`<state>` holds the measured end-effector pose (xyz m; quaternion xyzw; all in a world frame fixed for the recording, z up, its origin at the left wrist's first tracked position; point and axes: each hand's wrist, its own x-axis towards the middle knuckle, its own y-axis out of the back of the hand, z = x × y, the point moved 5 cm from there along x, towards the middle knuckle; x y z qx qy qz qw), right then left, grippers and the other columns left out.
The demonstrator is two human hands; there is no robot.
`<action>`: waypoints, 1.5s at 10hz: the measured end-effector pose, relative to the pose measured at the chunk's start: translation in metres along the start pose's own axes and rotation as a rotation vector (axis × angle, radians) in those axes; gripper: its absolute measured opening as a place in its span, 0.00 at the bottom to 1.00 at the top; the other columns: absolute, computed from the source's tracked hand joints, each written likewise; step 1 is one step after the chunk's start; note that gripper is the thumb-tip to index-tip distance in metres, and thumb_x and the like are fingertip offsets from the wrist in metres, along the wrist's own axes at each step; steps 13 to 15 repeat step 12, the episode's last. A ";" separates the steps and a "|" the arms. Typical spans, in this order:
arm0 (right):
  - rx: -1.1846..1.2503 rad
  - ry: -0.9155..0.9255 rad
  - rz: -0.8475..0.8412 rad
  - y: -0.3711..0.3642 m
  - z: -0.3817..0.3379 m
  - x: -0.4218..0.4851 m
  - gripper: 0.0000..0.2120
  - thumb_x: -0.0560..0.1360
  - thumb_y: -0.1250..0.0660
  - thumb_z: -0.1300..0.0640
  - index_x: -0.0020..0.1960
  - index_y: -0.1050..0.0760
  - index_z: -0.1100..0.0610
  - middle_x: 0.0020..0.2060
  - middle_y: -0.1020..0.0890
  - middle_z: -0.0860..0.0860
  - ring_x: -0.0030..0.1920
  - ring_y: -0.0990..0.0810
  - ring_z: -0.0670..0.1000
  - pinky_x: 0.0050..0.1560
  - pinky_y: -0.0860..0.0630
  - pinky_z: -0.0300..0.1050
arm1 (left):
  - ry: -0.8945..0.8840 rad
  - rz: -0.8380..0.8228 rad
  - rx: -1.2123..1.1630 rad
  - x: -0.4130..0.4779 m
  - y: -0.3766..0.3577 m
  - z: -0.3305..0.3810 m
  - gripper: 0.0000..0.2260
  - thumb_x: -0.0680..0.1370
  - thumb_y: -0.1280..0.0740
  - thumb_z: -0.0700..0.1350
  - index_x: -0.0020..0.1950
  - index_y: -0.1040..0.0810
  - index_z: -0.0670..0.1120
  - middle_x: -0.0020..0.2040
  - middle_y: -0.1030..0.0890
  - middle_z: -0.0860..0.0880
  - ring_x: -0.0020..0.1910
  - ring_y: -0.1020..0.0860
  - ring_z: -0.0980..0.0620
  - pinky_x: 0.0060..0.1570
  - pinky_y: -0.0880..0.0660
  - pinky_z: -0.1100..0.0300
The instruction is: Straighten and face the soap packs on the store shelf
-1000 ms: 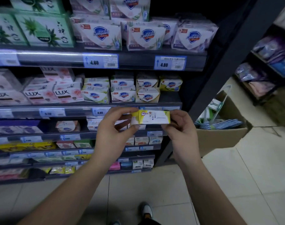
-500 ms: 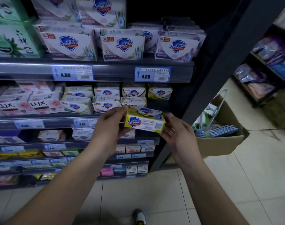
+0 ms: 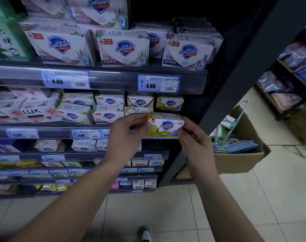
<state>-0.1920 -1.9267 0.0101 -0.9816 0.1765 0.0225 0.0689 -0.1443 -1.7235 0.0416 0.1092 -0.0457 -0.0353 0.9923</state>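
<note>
A yellow and white Safeguard soap pack hangs in front of the second shelf's right end, logo face toward me. My left hand pinches its left end and my right hand grips its right end. Behind it on the shelf stand more Safeguard packs: a yellow one at the far right, a white one beside it, and a tilted green one further left. Pink LUX packs fill the left side.
Larger Safeguard packs line the shelf above, with 4.80 price tags on its rail. Lower shelves hold small soap boxes. A dark upright post ends the shelving. A cardboard box of blue items stands on the tiled floor at right.
Both hands have turned the yellow pack from its back panel to its logo face and lifted it toward the second shelf's right end. The view has moved closer to the shelves.
</note>
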 end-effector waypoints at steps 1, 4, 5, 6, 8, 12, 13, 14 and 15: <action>0.020 0.038 0.040 0.006 -0.004 0.008 0.20 0.78 0.32 0.61 0.69 0.22 0.53 0.61 0.14 0.50 0.65 0.18 0.52 0.71 0.26 0.60 | -0.116 0.013 0.122 0.012 -0.018 0.004 0.12 0.79 0.27 0.39 0.62 0.16 0.49 0.50 0.18 0.66 0.46 0.20 0.72 0.49 0.27 0.78; -0.086 0.110 0.029 0.004 -0.006 0.036 0.24 0.77 0.37 0.63 0.71 0.26 0.49 0.62 0.16 0.46 0.64 0.19 0.47 0.68 0.25 0.52 | -0.294 -0.032 0.623 0.066 -0.054 0.006 0.22 0.74 0.22 0.45 0.68 0.19 0.49 0.54 0.15 0.46 0.51 0.18 0.46 0.53 0.21 0.56; -0.145 0.070 -0.027 0.001 0.003 0.042 0.23 0.78 0.37 0.63 0.70 0.25 0.46 0.59 0.16 0.45 0.62 0.18 0.46 0.63 0.25 0.44 | -0.312 -0.066 0.839 0.079 -0.056 -0.001 0.23 0.72 0.21 0.48 0.66 0.17 0.50 0.58 0.17 0.44 0.58 0.24 0.42 0.56 0.29 0.53; -0.195 0.024 -0.084 -0.005 0.012 0.043 0.25 0.76 0.36 0.60 0.72 0.27 0.47 0.57 0.16 0.47 0.61 0.19 0.49 0.66 0.24 0.50 | -0.301 -0.074 0.930 0.083 -0.054 -0.009 0.22 0.72 0.21 0.49 0.66 0.17 0.50 0.62 0.20 0.44 0.61 0.27 0.40 0.60 0.29 0.48; -0.183 0.042 -0.083 -0.010 0.017 0.048 0.28 0.74 0.36 0.59 0.73 0.30 0.48 0.63 0.18 0.45 0.64 0.20 0.46 0.68 0.25 0.52 | -0.321 -0.081 0.945 0.088 -0.055 -0.009 0.20 0.76 0.24 0.48 0.68 0.19 0.49 0.56 0.14 0.45 0.58 0.19 0.41 0.56 0.24 0.49; -0.283 0.142 0.074 -0.010 0.002 0.039 0.23 0.74 0.36 0.55 0.65 0.31 0.36 0.53 0.23 0.20 0.56 0.25 0.25 0.53 0.29 0.22 | -0.313 -0.139 0.830 0.078 -0.032 -0.002 0.23 0.77 0.25 0.49 0.71 0.22 0.47 0.63 0.17 0.45 0.63 0.21 0.42 0.59 0.24 0.52; -0.283 0.142 0.074 -0.010 0.002 0.039 0.23 0.74 0.36 0.55 0.65 0.31 0.36 0.53 0.23 0.20 0.56 0.25 0.25 0.53 0.29 0.22 | -0.313 -0.139 0.830 0.078 -0.032 -0.002 0.23 0.77 0.25 0.49 0.71 0.22 0.47 0.63 0.17 0.45 0.63 0.21 0.42 0.59 0.24 0.52; -0.283 0.142 0.074 -0.010 0.002 0.039 0.23 0.74 0.36 0.55 0.65 0.31 0.36 0.53 0.23 0.20 0.56 0.25 0.25 0.53 0.29 0.22 | -0.313 -0.139 0.830 0.078 -0.032 -0.002 0.23 0.77 0.25 0.49 0.71 0.22 0.47 0.63 0.17 0.45 0.63 0.21 0.42 0.59 0.24 0.52; -0.283 0.142 0.074 -0.010 0.002 0.039 0.23 0.74 0.36 0.55 0.65 0.31 0.36 0.53 0.23 0.20 0.56 0.25 0.25 0.53 0.29 0.22 | -0.313 -0.139 0.830 0.078 -0.032 -0.002 0.23 0.77 0.25 0.49 0.71 0.22 0.47 0.63 0.17 0.45 0.63 0.21 0.42 0.59 0.24 0.52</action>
